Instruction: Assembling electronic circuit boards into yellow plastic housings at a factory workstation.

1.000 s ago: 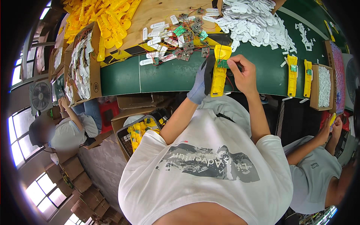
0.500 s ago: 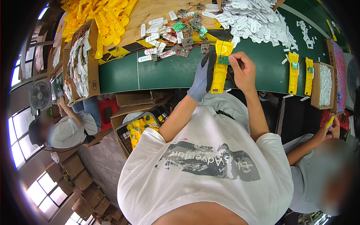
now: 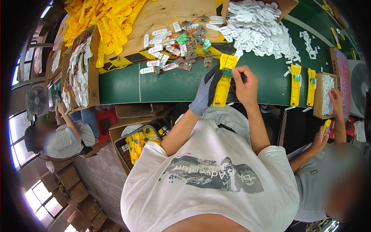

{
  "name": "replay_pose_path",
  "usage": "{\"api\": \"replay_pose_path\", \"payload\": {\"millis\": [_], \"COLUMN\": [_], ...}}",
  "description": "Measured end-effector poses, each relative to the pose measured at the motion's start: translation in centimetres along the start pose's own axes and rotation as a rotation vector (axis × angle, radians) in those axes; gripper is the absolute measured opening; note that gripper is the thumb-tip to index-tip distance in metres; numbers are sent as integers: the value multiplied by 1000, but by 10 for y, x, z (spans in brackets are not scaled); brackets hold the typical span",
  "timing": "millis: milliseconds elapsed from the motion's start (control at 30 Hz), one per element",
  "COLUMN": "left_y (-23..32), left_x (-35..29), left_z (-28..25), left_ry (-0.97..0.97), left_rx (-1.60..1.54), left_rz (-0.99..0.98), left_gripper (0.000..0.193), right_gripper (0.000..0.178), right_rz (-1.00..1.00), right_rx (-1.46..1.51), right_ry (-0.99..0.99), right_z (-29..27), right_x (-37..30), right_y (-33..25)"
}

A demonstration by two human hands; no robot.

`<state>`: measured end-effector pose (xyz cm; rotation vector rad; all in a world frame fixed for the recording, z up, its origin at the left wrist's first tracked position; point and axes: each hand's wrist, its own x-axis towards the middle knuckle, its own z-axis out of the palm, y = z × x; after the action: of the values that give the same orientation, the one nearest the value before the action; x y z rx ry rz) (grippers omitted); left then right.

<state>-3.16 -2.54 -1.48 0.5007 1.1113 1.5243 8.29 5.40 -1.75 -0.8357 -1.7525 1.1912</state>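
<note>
1. Change since the frame half a second back: the yellow casing and both hands sit in nearly the same spot at the near edge of the tabletop; the right hand's fingers have shifted slightly over the casing's top end. No other movement noted.
2. Green tabletop: long surface running left to right, with a bare plywood panel lying on its far side.
3. Heap of yellow plastic parts: far-left corner, spilling over the plywood.
4. Pile of white plastic pieces: far side, right of centre, spreading down onto the green.
5. Cardboard box at the left edge, filled with white parts and wires.
6. Scatter of small circuit boards and white shells between the two heaps, just beyond the hands.
7. Two more yellow casings lie side by side toward the right edge, next to a small box of white bits.
8. Left hand, in a grey glove: fingers curled round the casing's left side, holding it upright along its length.
9. Right hand, bare: thumb and fingertips pinched together at the casing's top end, on a small green board seated there.
10. Another person's hand rests at the small box on the right.
</note>
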Motion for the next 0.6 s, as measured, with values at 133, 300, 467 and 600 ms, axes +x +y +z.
{"api": "replay_pose_path", "payload": {"millis": [133,300,467,600], "left_y": [-2,-6,-5,0], "left_x": [1,1,-3,-5], "left_z": [-1,3,3,8], "left_ry": [85,196,153,143], "left_rx": [50,55,88,-38], "left_rz": [-47,38,43,17], "left_gripper": [30,27,21,18], "right_gripper": [17,19,18,17], "right_rz": [189,129,5,-5], "right_rx": [8,-221,-257,-266], "right_ry": [22,-39,-142,-163], "right_z": [6,4,2,1], "right_x": [-1,1,0,0], "right_y": [-8,-18,-17,-14]}}
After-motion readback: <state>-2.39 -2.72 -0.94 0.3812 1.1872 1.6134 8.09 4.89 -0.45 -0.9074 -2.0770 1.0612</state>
